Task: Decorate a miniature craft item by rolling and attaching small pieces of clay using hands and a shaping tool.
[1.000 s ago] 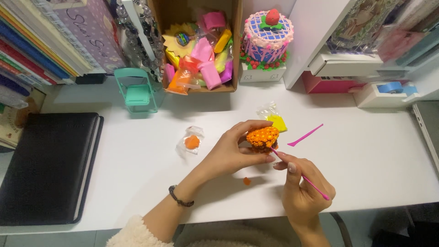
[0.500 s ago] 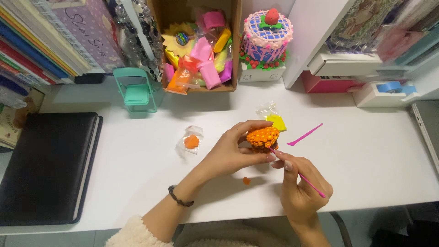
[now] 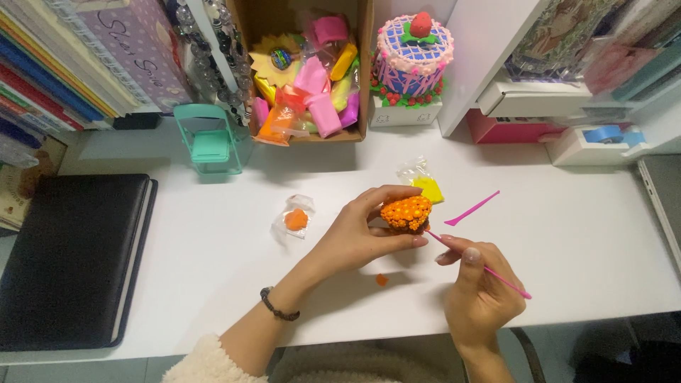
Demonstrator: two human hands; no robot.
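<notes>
My left hand [image 3: 355,234] holds a small orange clay model [image 3: 406,213] covered in little bumps, pinched between thumb and fingers above the white desk [image 3: 213,284]. My right hand [image 3: 479,291] grips a thin pink sculpting tool [image 3: 489,272] like a pen, its tip touching the lower right side of the model. A small orange clay crumb [image 3: 381,279] lies on the desk below the model.
A bag of orange clay [image 3: 294,218], a bag of yellow clay [image 3: 425,186] and a second pink tool [image 3: 472,208] lie nearby. Behind are a cardboard box of clay packs [image 3: 312,71], a clay cake [image 3: 413,53], a mint mini chair [image 3: 209,138]. A black folder [image 3: 64,255] lies left.
Both hands stay almost where they were; the tool tip keeps working at the model's lower right edge with only slight shifts.
</notes>
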